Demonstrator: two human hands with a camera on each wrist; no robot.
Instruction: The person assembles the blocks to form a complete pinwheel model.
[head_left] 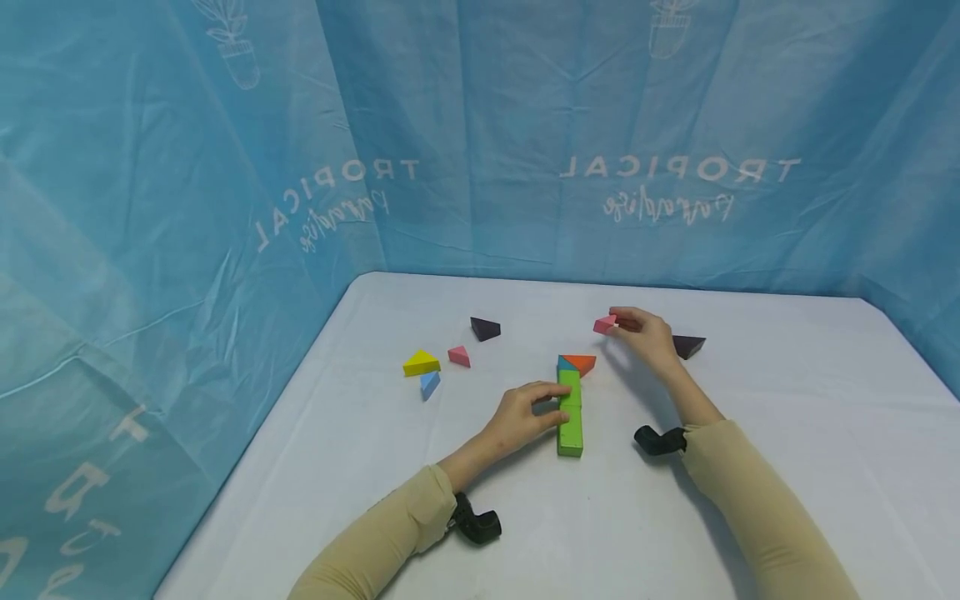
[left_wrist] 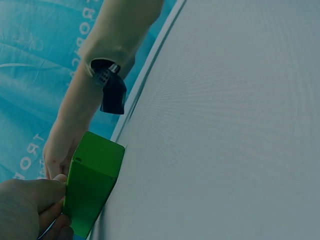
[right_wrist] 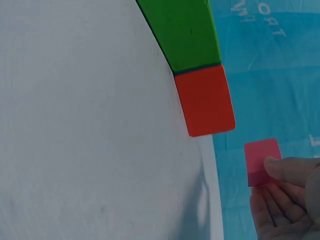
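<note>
Pinching, right hand: the right hand [head_left: 643, 340] grips a pink block [head_left: 603, 326] between thumb and fingers, beyond the green blocks [head_left: 570, 433] and to their right, apart from them
Left hand: the left hand [head_left: 517, 417] is just left of the green blocks, its thumb and a finger touching them, with no curled grasp round them
Green blocks: two, end to end in a row on the white table [head_left: 645, 533]
Triangles: a blue triangle [head_left: 564, 364] and an orange triangle [head_left: 582, 363] sit together at the far end of the green blocks
Loose pieces: left of the green blocks are a yellow block [head_left: 422, 363], a light-blue block [head_left: 430, 384] and another pink piece [head_left: 459, 357]; farther back on that side lies a dark block [head_left: 485, 329]
Dark wedge: a second dark piece [head_left: 688, 347] lies right of the green blocks, behind the right wrist
Curtain: a blue curtain [head_left: 510, 225] hangs beyond the green blocks
</note>
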